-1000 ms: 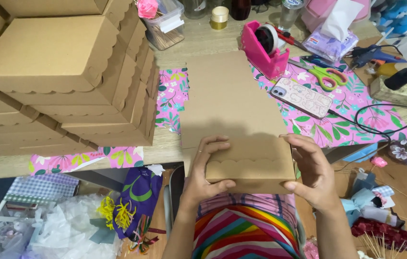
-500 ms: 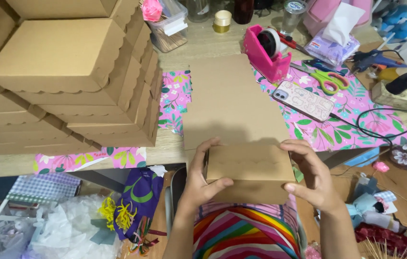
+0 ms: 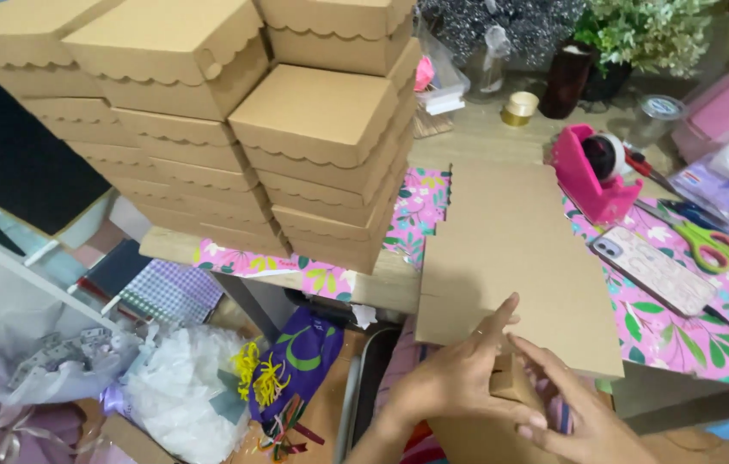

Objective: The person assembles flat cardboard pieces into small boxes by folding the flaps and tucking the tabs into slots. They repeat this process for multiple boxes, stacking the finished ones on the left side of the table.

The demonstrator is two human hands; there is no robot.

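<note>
Gripping a small folded cardboard piece (image 3: 511, 382) at bottom centre, my left hand (image 3: 455, 382) and right hand (image 3: 575, 412) curl fingers around it, just below a flat cardboard sheet (image 3: 511, 249); closed scalloped boxes (image 3: 235, 120) stacked upper left, contents hidden.

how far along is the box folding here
Done: several stacks of finished scalloped-lid boxes stand on the table's left. In hand: the left hand and right hand both work a small cardboard piece at the table's edge; its state is unclear. Left: flat cardboard sheets lie unfolded in front.
</note>
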